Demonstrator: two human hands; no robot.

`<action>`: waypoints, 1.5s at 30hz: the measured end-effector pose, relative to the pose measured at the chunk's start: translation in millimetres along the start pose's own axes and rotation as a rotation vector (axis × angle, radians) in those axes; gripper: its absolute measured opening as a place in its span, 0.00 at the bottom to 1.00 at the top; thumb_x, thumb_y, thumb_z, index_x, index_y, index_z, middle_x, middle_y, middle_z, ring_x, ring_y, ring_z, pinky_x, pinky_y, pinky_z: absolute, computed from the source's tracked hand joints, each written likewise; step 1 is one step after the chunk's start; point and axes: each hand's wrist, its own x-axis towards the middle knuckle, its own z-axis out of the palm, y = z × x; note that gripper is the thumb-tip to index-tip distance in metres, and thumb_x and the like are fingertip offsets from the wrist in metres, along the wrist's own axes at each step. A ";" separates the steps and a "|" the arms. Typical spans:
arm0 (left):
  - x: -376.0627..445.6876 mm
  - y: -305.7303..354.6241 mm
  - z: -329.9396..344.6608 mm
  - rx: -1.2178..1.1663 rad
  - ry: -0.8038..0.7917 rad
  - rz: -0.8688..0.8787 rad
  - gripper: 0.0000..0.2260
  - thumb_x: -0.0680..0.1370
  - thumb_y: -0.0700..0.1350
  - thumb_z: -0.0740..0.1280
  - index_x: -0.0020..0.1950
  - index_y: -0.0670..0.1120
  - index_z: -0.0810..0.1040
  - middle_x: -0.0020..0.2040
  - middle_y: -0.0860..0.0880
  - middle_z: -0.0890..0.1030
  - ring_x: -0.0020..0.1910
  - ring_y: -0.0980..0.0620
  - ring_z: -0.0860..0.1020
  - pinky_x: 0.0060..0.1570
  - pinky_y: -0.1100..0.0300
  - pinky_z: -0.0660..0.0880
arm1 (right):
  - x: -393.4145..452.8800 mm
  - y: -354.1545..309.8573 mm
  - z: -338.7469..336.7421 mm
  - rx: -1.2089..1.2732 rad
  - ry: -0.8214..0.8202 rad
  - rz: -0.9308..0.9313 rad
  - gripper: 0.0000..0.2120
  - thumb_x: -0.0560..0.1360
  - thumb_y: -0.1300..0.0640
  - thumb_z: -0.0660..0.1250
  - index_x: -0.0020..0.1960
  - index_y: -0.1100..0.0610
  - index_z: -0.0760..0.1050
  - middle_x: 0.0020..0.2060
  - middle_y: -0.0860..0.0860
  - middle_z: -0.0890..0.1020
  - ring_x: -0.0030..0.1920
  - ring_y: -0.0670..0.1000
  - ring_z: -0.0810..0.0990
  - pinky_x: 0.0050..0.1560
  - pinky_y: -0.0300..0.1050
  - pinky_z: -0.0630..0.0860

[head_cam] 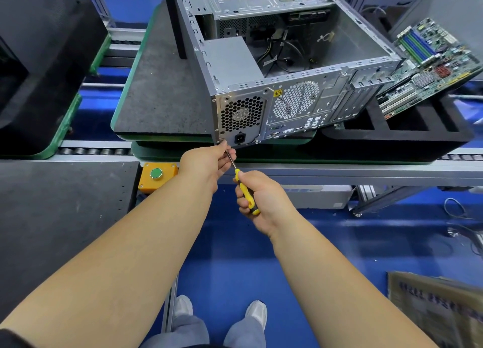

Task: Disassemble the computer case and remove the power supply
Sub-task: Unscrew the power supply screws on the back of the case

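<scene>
Head view: right hand (257, 200) grips screwdriver (245, 190), left hand (209, 164) pinches shaft at PSU (241, 116) corner screw; keep tip square w/ the screw.

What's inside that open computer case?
Inside the computer case sit a grey power supply box in the near left corner, loose cables, and empty metal drive racks at the far end. Whatever lies beneath the box and cables is hidden.
</scene>
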 end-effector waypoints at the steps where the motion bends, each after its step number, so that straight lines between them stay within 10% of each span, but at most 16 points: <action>1: -0.3 0.1 0.5 -0.001 -0.001 0.000 0.10 0.82 0.45 0.62 0.42 0.45 0.76 0.39 0.50 0.80 0.38 0.57 0.78 0.42 0.66 0.76 | -0.4 -0.5 0.9 -0.130 0.048 -0.051 0.08 0.80 0.51 0.63 0.47 0.55 0.74 0.32 0.50 0.76 0.26 0.46 0.69 0.27 0.39 0.67; 9: 0.3 -2.6 -1.0 -0.043 -0.012 0.008 0.09 0.81 0.44 0.63 0.42 0.45 0.76 0.40 0.50 0.80 0.40 0.57 0.79 0.44 0.66 0.76 | -3.0 9.2 8.8 -1.094 0.366 -0.598 0.11 0.80 0.50 0.62 0.46 0.51 0.61 0.37 0.47 0.73 0.32 0.46 0.69 0.27 0.43 0.59; 17: 5.2 -5.1 -4.9 -0.099 -0.010 0.018 0.06 0.80 0.43 0.65 0.44 0.44 0.78 0.34 0.52 0.83 0.34 0.59 0.82 0.37 0.68 0.77 | 0.7 -3.4 -0.2 0.007 -0.061 0.117 0.21 0.81 0.43 0.58 0.46 0.58 0.78 0.31 0.52 0.79 0.24 0.47 0.70 0.27 0.39 0.67; 22: 3.1 -5.3 -5.6 -0.108 -0.009 0.015 0.05 0.80 0.43 0.66 0.44 0.44 0.79 0.31 0.53 0.84 0.32 0.59 0.83 0.32 0.68 0.77 | 0.0 -2.2 -4.5 0.249 -0.175 0.204 0.20 0.84 0.49 0.55 0.49 0.62 0.78 0.30 0.52 0.77 0.24 0.46 0.68 0.23 0.37 0.64; 28: 2.3 -5.8 -8.9 -0.092 -0.040 0.035 0.05 0.80 0.43 0.66 0.46 0.44 0.79 0.39 0.50 0.84 0.38 0.58 0.83 0.38 0.66 0.78 | -0.8 1.2 1.2 0.120 -0.058 0.119 0.17 0.83 0.50 0.59 0.48 0.61 0.79 0.30 0.51 0.78 0.24 0.46 0.69 0.24 0.38 0.65; 36: -0.3 -2.7 -5.6 -0.054 -0.037 0.011 0.06 0.81 0.43 0.64 0.46 0.44 0.78 0.40 0.49 0.82 0.40 0.57 0.81 0.40 0.66 0.77 | -2.3 1.2 6.3 -0.633 0.225 -0.254 0.11 0.78 0.44 0.64 0.42 0.51 0.71 0.31 0.47 0.82 0.29 0.47 0.77 0.32 0.44 0.72; 40: -1.4 -1.3 -4.6 -0.053 -0.036 -0.005 0.06 0.81 0.44 0.64 0.47 0.43 0.78 0.42 0.49 0.82 0.40 0.57 0.80 0.37 0.67 0.76 | 0.6 5.3 10.0 -1.162 0.395 -0.498 0.14 0.78 0.45 0.64 0.43 0.50 0.62 0.32 0.46 0.73 0.30 0.45 0.68 0.26 0.43 0.60; 45: -0.1 -0.8 -2.2 -0.065 -0.015 -0.011 0.07 0.81 0.43 0.64 0.44 0.44 0.77 0.40 0.50 0.81 0.39 0.58 0.80 0.37 0.67 0.76 | 5.3 4.6 11.9 -0.799 0.236 -0.339 0.12 0.77 0.45 0.65 0.43 0.51 0.67 0.33 0.48 0.80 0.32 0.48 0.74 0.31 0.44 0.69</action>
